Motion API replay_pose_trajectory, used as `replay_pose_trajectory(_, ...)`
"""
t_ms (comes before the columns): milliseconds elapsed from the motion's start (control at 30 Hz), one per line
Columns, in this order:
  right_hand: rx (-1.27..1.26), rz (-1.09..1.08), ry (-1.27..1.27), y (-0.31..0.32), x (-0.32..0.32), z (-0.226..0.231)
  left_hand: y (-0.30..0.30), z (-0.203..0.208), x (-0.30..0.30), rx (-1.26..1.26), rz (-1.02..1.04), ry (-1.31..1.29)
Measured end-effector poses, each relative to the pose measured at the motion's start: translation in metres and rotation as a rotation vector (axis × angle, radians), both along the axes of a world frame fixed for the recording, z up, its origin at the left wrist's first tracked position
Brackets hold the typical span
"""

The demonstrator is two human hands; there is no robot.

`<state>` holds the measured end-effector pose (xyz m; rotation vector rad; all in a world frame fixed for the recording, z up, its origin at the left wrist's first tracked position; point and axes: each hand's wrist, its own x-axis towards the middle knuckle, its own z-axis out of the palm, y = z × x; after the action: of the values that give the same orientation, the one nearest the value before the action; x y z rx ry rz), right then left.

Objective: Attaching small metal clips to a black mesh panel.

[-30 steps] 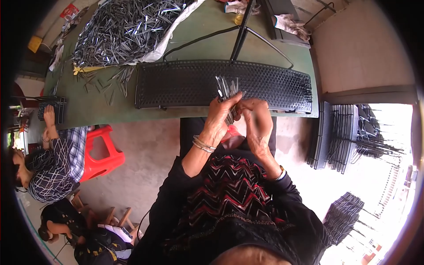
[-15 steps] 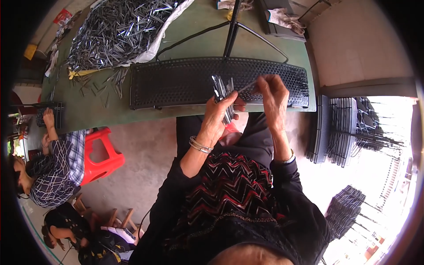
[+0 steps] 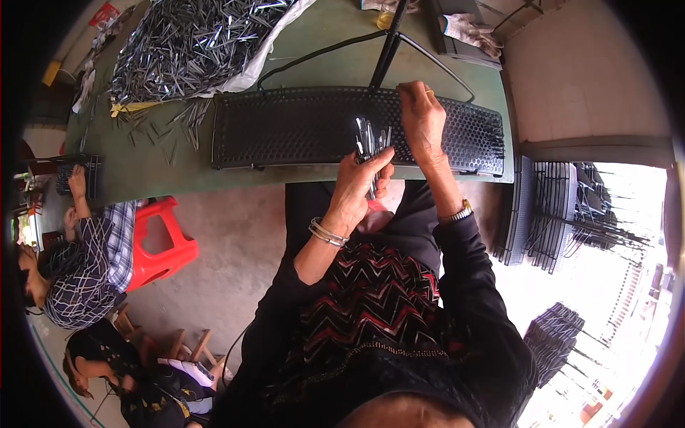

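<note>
My left hand is wrapped round a bundle of thin dark metallic strips, whose shiny ends stick up past the thumb. In front of it, on the table edge, lies a long black perforated metal panel full of small holes. Over the panel's far edge, right of the middle, is my right hand, its fingers pinched together; whatever they hold is hidden. Many strips stand in the holes at the panel's right end.
A large heap of loose strips lies on a white sack on the green table. A black stand rises behind the panel. Gloves rest at the back right. Perforated racks stand on the right. People sit at left, near a red stool.
My right hand has moved up and left from beside the bundle to the panel's far edge. My left hand with the bundle has shifted slightly right.
</note>
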<state>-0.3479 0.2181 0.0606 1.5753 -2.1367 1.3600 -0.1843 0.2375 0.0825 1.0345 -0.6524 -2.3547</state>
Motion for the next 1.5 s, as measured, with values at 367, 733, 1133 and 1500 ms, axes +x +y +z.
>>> replay_pose_trajectory(367, 0.157, 0.085, -0.014, -0.003, -0.008, 0.025, 0.005, -0.002, -0.001, -0.06, -0.031, -0.008)
replay_pose_trajectory(733, 0.407, 0.17, -0.459, 0.033, -0.002, 0.053, 0.002, -0.003, 0.004, -0.099, -0.053, -0.053)
replay_pose_trajectory(1133, 0.057, 0.024, -0.4, 0.026, -0.005, 0.043, 0.002, -0.005, -0.002, -0.045, -0.042, 0.005)
replay_pose_trajectory(1500, 0.109, 0.072, -0.15, 0.007, -0.008, 0.01, 0.002, -0.001, 0.002, -0.064, -0.064, 0.021)
